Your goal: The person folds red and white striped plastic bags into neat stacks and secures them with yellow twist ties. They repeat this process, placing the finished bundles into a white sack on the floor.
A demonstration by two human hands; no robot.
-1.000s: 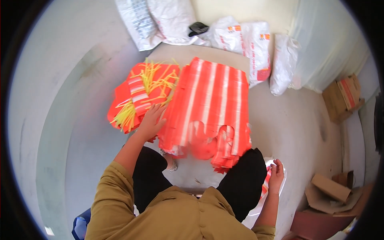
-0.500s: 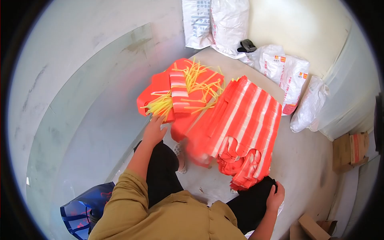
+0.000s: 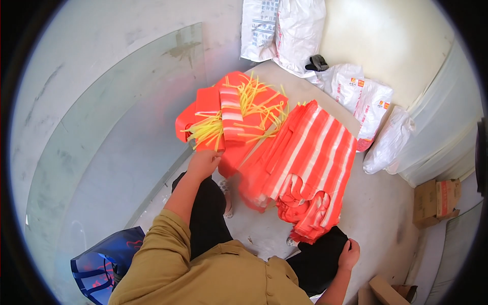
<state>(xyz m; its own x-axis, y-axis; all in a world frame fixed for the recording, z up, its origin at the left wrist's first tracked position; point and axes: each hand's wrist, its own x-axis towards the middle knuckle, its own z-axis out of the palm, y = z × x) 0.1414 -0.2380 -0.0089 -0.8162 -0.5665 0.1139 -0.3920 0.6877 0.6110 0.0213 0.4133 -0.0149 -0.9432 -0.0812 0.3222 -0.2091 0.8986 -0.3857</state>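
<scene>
Pale concrete floor, dusty, small debris near the middle; a large glass pane lies to the left, smudged, with a blue patterned bag at its lower edge. Cream wall at the top right, brightly and evenly lit, with white woven sacks leaning against it, a small dark object beside them, and further white bags along the floor. To the right: translucent plastic sheeting, a flattened cardboard box, more cardboard at the lower edge.
</scene>
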